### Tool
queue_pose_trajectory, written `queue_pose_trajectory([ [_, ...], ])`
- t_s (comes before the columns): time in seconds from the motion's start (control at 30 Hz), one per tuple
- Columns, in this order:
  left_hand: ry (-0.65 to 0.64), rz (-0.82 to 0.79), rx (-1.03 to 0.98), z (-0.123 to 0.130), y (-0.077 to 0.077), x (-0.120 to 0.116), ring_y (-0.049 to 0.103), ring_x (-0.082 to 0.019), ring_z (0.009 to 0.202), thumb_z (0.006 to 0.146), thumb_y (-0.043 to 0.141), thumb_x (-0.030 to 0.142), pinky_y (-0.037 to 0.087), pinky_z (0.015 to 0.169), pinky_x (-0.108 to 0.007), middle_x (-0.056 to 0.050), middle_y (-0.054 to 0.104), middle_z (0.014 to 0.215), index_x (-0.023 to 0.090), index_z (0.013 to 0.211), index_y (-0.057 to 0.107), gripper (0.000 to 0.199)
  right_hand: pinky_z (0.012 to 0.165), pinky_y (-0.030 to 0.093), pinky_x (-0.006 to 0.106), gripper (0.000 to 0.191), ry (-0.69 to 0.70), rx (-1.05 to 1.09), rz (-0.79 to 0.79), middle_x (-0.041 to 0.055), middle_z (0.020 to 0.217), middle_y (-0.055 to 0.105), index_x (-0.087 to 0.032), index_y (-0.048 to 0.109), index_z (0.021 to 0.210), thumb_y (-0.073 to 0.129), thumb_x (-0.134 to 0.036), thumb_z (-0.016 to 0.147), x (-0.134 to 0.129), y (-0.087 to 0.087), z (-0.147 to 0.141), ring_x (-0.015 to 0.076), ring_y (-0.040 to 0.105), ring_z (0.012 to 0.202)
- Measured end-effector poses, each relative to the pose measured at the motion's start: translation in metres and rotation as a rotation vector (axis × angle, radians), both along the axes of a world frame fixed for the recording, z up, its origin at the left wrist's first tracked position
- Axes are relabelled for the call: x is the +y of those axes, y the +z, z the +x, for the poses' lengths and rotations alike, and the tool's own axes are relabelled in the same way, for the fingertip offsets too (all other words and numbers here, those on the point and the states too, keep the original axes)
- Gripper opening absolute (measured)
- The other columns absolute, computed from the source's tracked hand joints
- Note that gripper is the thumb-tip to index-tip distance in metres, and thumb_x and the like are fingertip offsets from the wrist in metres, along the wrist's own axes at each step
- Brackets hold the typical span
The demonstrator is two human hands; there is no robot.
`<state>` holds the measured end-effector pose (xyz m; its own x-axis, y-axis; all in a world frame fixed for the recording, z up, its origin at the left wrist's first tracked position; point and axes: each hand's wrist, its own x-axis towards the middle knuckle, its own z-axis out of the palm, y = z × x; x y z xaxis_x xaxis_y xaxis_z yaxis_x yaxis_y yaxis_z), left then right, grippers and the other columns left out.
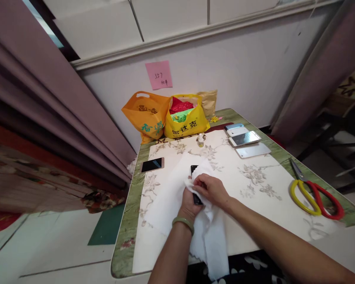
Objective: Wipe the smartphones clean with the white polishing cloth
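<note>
A black phone (197, 199) lies partly covered by a white cloth (177, 189) that spreads over the table and hangs past its front edge. My left hand (191, 201), with a pale green bangle at the wrist, is closed around the phone from the left side. Across the phone's face, my right hand (211, 190) pinches a bunched part of the cloth against it. Cloth and fingers hide much of the phone. Left of the cloth rests another phone (152, 165) with a dark screen. A small bottle (200, 140) stands beyond my hands.
Several phones (246, 138) lie in a row at the right rear. Large scissors (309, 193) with yellow and red handles lie at the right edge. An orange bag (149, 114) and a yellow bag (187, 122) stand at the back, below a pink note (159, 75) on the wall.
</note>
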<state>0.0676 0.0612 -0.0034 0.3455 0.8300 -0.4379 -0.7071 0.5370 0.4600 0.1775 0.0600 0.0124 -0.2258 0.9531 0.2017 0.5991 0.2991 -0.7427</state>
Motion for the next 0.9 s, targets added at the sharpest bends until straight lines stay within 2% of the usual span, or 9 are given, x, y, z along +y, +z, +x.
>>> queue_pose_trajectory([
  [0.1, -0.053, -0.06, -0.142, -0.003, 0.0, -0.001, 0.067, -0.025, 0.094, 0.082, 0.058, 0.048, 0.051, 0.09, -0.036, -0.007, 0.072, 0.078, 0.013, 0.081, 0.066, 0.035, 0.062, 0.035, 0.023, 0.004, 0.125, -0.029, -0.05, -0.0044, 0.077, 0.064, -0.026, 0.065, 0.079, 0.069, -0.026, 0.078, -0.01, 0.005, 0.011, 0.0116, 0.056, 0.069],
  [0.2, -0.026, -0.052, -0.166, -0.004, 0.002, -0.002, 0.067, -0.023, 0.093, 0.083, 0.057, 0.049, 0.05, 0.09, -0.033, -0.007, 0.072, 0.086, 0.012, 0.091, 0.067, 0.039, 0.06, 0.034, 0.023, 0.003, 0.217, -0.047, -0.09, -0.0049, 0.076, 0.064, -0.027, 0.067, 0.078, 0.07, -0.027, 0.078, -0.017, 0.009, 0.024, 0.0111, 0.057, 0.068],
  [0.3, -0.035, -0.049, -0.142, -0.003, 0.004, -0.001, 0.067, -0.024, 0.093, 0.083, 0.054, 0.054, 0.05, 0.088, -0.034, -0.008, 0.072, 0.089, 0.012, 0.095, 0.067, 0.045, 0.06, 0.035, 0.023, 0.005, 0.219, -0.054, -0.127, -0.0047, 0.075, 0.064, -0.026, 0.068, 0.076, 0.071, -0.03, 0.077, -0.02, 0.008, 0.037, 0.011, 0.057, 0.067],
  [0.43, -0.059, -0.035, -0.138, -0.002, 0.005, -0.001, 0.067, -0.024, 0.093, 0.085, 0.053, 0.054, 0.05, 0.089, -0.035, -0.01, 0.072, 0.091, 0.011, 0.099, 0.067, 0.048, 0.059, 0.036, 0.023, 0.01, 0.104, -0.013, -0.167, -0.0035, 0.073, 0.062, -0.025, 0.068, 0.074, 0.072, -0.034, 0.075, -0.018, -0.003, 0.049, 0.0123, 0.056, 0.065],
  [0.63, -0.066, -0.025, -0.124, -0.003, 0.004, -0.001, 0.067, -0.023, 0.094, 0.088, 0.048, 0.054, 0.049, 0.091, -0.035, -0.011, 0.072, 0.095, 0.009, 0.105, 0.066, 0.052, 0.054, 0.035, 0.025, 0.023, -0.12, 0.201, -0.179, -0.0019, 0.062, 0.06, -0.022, 0.064, 0.071, 0.064, -0.044, 0.078, -0.004, -0.018, 0.047, 0.0132, 0.05, 0.055],
  [0.8, -0.055, 0.003, -0.046, -0.002, 0.005, -0.006, 0.067, -0.017, 0.074, 0.081, 0.059, 0.058, 0.051, 0.082, -0.031, -0.006, 0.071, 0.081, 0.011, 0.098, 0.067, 0.051, 0.054, 0.035, 0.025, 0.028, -0.328, 0.335, -0.203, -0.0027, 0.056, 0.057, -0.021, 0.06, 0.068, 0.061, -0.047, 0.076, 0.015, -0.019, 0.041, 0.0131, 0.048, 0.053],
  [0.9, 0.004, 0.108, 0.109, 0.0, 0.008, -0.012, 0.067, -0.017, 0.073, 0.073, 0.072, 0.048, 0.052, 0.077, -0.03, -0.006, 0.071, 0.082, 0.013, 0.102, 0.066, 0.046, 0.054, 0.035, 0.025, 0.031, -0.425, 0.461, -0.169, -0.0023, 0.057, 0.056, -0.021, 0.059, 0.07, 0.059, -0.051, 0.076, 0.028, -0.018, 0.035, 0.0132, 0.046, 0.052],
])
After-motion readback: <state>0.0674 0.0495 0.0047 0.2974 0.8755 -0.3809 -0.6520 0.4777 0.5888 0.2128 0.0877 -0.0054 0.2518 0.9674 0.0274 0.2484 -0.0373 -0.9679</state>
